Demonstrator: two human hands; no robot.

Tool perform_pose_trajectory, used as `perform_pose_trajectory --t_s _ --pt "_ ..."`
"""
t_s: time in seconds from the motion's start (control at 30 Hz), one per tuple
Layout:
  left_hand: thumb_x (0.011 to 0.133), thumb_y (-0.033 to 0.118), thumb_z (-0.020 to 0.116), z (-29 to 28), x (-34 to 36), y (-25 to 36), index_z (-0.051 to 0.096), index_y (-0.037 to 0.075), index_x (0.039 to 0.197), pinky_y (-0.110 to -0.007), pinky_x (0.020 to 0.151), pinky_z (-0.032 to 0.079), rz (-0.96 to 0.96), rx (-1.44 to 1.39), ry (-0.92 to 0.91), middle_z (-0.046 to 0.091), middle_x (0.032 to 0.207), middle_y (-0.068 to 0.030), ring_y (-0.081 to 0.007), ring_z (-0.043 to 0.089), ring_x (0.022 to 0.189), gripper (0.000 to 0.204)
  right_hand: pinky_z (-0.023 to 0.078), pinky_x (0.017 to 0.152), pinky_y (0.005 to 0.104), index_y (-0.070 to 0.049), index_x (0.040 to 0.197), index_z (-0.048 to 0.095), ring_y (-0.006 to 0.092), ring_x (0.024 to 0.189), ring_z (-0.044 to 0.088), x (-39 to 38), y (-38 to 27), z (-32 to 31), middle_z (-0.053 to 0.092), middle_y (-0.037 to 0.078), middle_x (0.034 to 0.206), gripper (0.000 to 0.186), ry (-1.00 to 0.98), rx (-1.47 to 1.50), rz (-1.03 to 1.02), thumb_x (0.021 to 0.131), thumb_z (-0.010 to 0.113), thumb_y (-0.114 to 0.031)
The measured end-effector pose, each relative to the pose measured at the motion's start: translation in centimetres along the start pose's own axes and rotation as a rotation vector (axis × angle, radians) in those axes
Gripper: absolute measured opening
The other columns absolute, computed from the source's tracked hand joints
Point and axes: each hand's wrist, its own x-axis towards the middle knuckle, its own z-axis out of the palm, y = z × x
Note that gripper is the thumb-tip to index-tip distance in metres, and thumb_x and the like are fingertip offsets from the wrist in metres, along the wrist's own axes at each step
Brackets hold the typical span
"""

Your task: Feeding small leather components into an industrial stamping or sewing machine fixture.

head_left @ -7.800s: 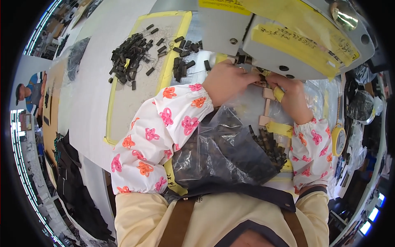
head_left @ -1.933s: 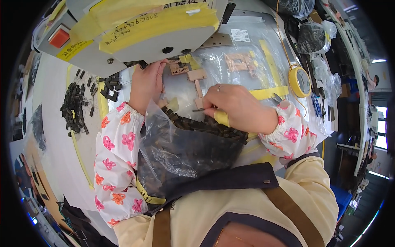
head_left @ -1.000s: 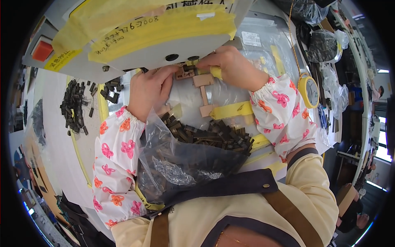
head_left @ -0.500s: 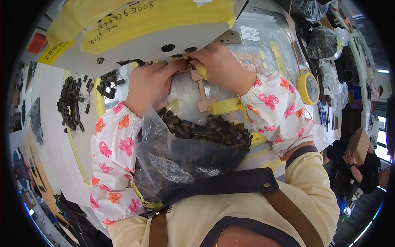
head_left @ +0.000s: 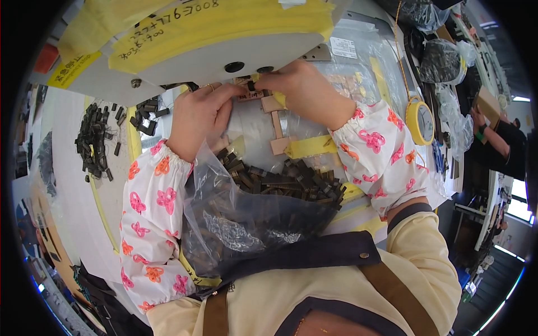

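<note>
Under the machine head [head_left: 185, 61], my left hand [head_left: 204, 109] and my right hand [head_left: 305, 92] meet fingertip to fingertip. Right thumb and fingers pinch a small black piece [head_left: 251, 86]. It sits over a flat pinkish block [head_left: 250, 96] with dark marks. My left fingers are bent together at that block's left end, and whatever they grip is hidden. Strips and squares of pinkish-tan material [head_left: 277, 124] run down from there. Nearer to me lies a clear plastic bag [head_left: 246, 224] full of dark rectangular pieces [head_left: 302, 176].
Loose black pieces with thin wires [head_left: 96, 140] are heaped at the left. A yellow tape roll [head_left: 420, 121] stands at the right, near plastic bags [head_left: 443, 59]. Yellow tape [head_left: 311, 147] crosses the worktop. Far right, another person holds a cardboard box [head_left: 488, 105].
My right hand has shifted slightly right, uncovering more of the pinkish block and the small black piece. My left hand stays almost in place. The person at far right has moved with the box.
</note>
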Motion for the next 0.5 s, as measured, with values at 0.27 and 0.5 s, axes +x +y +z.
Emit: perform_pose_trajectory --t_s 0.27,0.5 --pt "0.076 0.0 0.053 0.2 -0.08 -0.22 0.065 0.013 0.097 -0.036 0.062 0.047 0.04 0.011 0.001 0.063 0.078 -0.0071 -0.0278 0.059 0.066 0.028 0.05 0.074 0.0354 -0.004 0.078 0.065 0.028 0.085 0.059 0.38 0.04 -0.24 0.062 0.011 0.085 0.015 -0.018 -0.069 -0.099 0.065 0.057 -0.001" --pt "0.073 0.002 0.054 0.09 0.42 0.2 0.062 0.016 0.105 -0.037 0.059 0.046 0.077 0.24 -0.089 0.055 0.068 -0.0062 -0.0272 0.058 0.064 0.035 0.05 0.072 0.0351 -0.005 0.079 0.065 0.0267 0.082 0.059 0.3 0.26 -0.03 0.062 0.009 0.082 0.016 0.045 -0.018 -0.06 0.065 0.058 -0.003"
